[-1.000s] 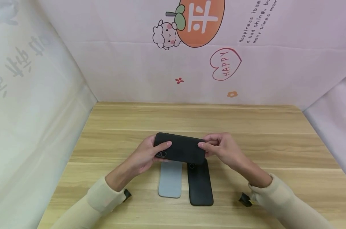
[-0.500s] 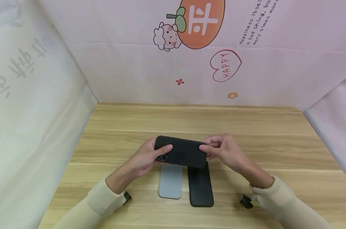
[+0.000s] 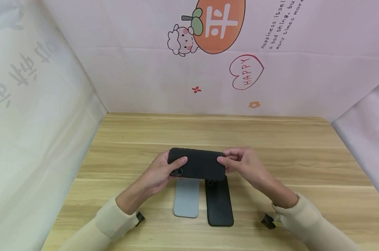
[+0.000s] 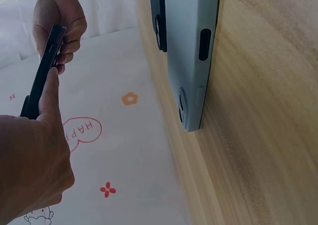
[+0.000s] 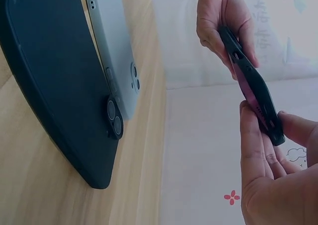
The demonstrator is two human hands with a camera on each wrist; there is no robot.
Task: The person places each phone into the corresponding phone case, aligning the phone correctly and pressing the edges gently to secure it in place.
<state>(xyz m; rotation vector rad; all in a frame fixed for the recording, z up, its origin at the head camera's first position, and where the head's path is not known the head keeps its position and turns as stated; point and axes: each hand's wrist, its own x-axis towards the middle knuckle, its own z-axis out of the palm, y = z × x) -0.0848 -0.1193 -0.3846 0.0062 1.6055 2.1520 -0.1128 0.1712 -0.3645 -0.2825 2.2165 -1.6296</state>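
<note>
Both hands hold a black phone case (image 3: 202,164) lengthwise above the table, camera rings at its left end. My left hand (image 3: 156,173) grips that end, thumb over the back. My right hand (image 3: 249,166) pinches the other end between thumb and fingers. In the right wrist view the case (image 5: 266,102) is seen edge-on, with a pinkish face on one side; I cannot tell whether a phone is in it. Below lie a pale grey phone case (image 3: 187,199) and a second black one (image 3: 220,205), side by side, camera ends partly under the held case.
A wooden table (image 3: 139,129) carries everything. White printed cloth (image 3: 139,83) stands behind it and along both sides. Small dark objects (image 3: 268,221) show by each sleeve cuff.
The held black case dipped slightly toward the front and has come back up a little. Both hands keep their grip, and the cases on the table stay in place.
</note>
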